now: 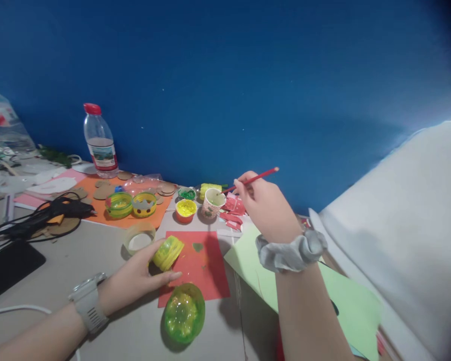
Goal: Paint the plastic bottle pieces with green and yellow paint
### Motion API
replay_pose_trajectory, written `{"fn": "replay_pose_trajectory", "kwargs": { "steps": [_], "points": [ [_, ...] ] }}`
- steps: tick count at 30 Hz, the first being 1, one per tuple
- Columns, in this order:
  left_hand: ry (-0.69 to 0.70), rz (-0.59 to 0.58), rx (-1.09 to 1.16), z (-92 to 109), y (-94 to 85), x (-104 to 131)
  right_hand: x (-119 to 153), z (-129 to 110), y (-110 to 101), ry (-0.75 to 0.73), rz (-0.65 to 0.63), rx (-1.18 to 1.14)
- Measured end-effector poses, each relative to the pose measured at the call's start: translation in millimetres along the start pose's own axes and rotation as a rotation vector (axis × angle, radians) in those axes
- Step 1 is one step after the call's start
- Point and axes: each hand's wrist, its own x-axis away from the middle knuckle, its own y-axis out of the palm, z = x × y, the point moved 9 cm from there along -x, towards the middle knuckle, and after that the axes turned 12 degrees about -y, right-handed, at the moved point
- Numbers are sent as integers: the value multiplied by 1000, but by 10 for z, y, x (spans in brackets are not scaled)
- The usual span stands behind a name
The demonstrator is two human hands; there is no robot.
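My left hand (143,273) grips a yellow-painted bottle piece (168,253), tilted over the left part of a red paper sheet (210,271). My right hand (261,203) holds a red paintbrush (261,175), its lower end at the rim of a patterned paper cup (213,204). Left of that cup sit a small cup of yellow paint (186,210) and one of green paint (187,194). A green-painted bottle bottom (184,313) stands at the near edge of the red sheet.
Two painted rings (144,204) rest on orange paper (116,219). Behind stands a red-capped bottle (100,145). A tape roll (139,238) is by my left hand; black cables (37,220) and a phone (13,268) lie left. Green paper (349,296) lies under my right forearm.
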Motion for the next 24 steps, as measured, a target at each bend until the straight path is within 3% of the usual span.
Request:
{"fn": "replay_pose_trajectory", "kwargs": {
  "steps": [6,9,11,13,16,20,24],
  "points": [
    [-4,71,-35,-94,-53,4,81,-261,-322,-67,200,-55],
    [14,87,-18,-63,-72,19,123,-382,-377,-89,292,-283],
    [30,89,-8,-27,-79,30,114,-455,-276,-94,267,-499],
    [41,74,-6,-7,-66,32,86,-551,-93,-109,163,-675],
    [48,42,16,-24,-36,18,64,-645,126,-115,25,-788],
    [38,48,27,-87,-34,-6,53,-639,71,-134,101,-759],
    [37,38,15,-82,-27,-3,67,-677,32,-165,87,-694]
  ]
}}
